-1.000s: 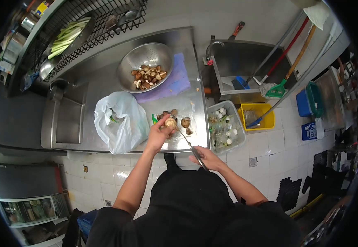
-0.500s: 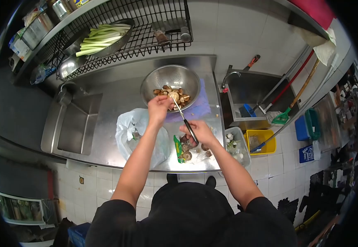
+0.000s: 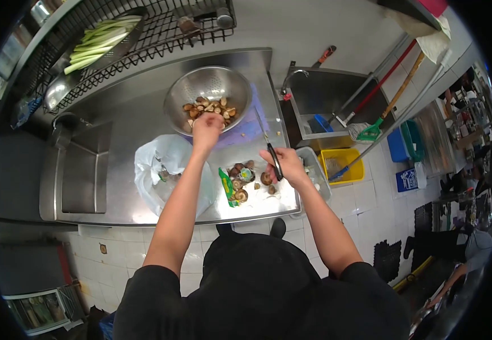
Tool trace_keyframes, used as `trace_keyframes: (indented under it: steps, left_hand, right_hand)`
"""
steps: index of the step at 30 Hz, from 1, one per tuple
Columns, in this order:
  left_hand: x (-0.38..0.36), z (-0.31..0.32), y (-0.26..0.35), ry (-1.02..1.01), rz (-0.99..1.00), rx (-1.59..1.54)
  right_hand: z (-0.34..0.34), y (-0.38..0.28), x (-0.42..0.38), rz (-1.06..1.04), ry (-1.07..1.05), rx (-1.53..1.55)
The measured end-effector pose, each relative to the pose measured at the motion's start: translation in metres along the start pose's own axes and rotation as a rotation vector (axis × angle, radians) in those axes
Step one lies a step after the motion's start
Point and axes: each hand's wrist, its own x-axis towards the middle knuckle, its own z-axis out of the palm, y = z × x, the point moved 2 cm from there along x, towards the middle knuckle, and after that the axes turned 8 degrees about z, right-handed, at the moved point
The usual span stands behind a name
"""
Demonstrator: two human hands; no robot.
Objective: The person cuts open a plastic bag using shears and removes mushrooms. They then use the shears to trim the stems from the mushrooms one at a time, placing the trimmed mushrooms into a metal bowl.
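A perforated metal colander (image 3: 178,93) holds several cut brown mushrooms (image 3: 203,106). My left hand (image 3: 208,127) reaches over its near rim, fingers curled together above the mushrooms; whatever they may hold is hidden. To the right, my right hand (image 3: 285,164) grips the black handle of a knife (image 3: 266,135), its thin blade pointing away from me. Beside that hand, whole mushrooms (image 3: 240,195) lie on the steel counter around a green packet (image 3: 227,186). Left of them, a white plastic bag (image 3: 150,164) stands with its mouth open.
A purple cloth (image 3: 240,137) lies under the colander. Basins are at the left (image 3: 82,170) and right (image 3: 308,93). A yellow tub (image 3: 345,164) sits by the counter's right end. Green stalks (image 3: 96,45) rest on the rack above. Another person (image 3: 475,249) is at far right.
The knife has moved right, away from the left hand and colander. The pale mushroom piece at my left fingers no longer shows there. My view has shifted, moving the counter left and up.
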Motion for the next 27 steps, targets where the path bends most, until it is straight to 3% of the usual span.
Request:
trace_keyframes:
  steps: [1, 3, 5, 6, 9, 11, 15, 17, 20, 21, 23, 27]
  left_hand:
    - [-0.016, 0.013, 0.006, -0.233, -0.043, -0.077]
    - [-0.056, 0.043, 0.017, -0.711, -0.268, 0.187]
    - [-0.097, 0.084, -0.016, -0.872, 0.156, 0.539]
    - [-0.123, 0.098, -0.019, -0.789, 0.129, 0.802]
    - [-0.148, 0.119, -0.009, -0.731, 0.236, 0.951]
    - [-0.154, 0.125, -0.023, -0.577, 0.304, 0.877]
    - [-0.154, 0.116, -0.020, -0.476, 0.332, 0.719]
    - [-0.154, 0.100, -0.025, -0.370, 0.102, 0.433]
    - [-0.157, 0.088, -0.023, -0.327, 0.013, 0.402]
    - [-0.159, 0.090, -0.028, -0.327, 0.008, 0.405]
    - [-0.160, 0.106, -0.037, -0.440, 0.199, 0.554]
    - [-0.155, 0.129, -0.011, -0.572, 0.095, 0.726]
  right_hand:
    - [-0.011, 0.010, -0.011, -0.001, 0.038, -0.014]
    - [-0.029, 0.032, -0.032, 0.013, 0.098, -0.024]
    - [-0.046, 0.059, -0.051, 0.054, 0.110, -0.007]
    - [-0.051, 0.067, -0.062, 0.055, 0.111, -0.008]
    - [-0.062, 0.096, -0.087, 0.150, 0.060, -0.045]
    - [-0.065, 0.119, -0.097, 0.039, 0.090, -0.120]
    - [-0.060, 0.128, -0.122, -0.086, 0.234, -0.391]
    - [-0.058, 0.128, -0.128, -0.124, 0.273, -0.453]
    - [-0.057, 0.131, -0.130, -0.167, 0.330, -0.555]
    - [-0.056, 0.133, -0.130, -0.174, 0.349, -0.595]
    - [-0.055, 0.138, -0.127, -0.134, 0.352, -0.577]
    - [-0.054, 0.133, -0.126, -0.009, 0.368, -0.581]
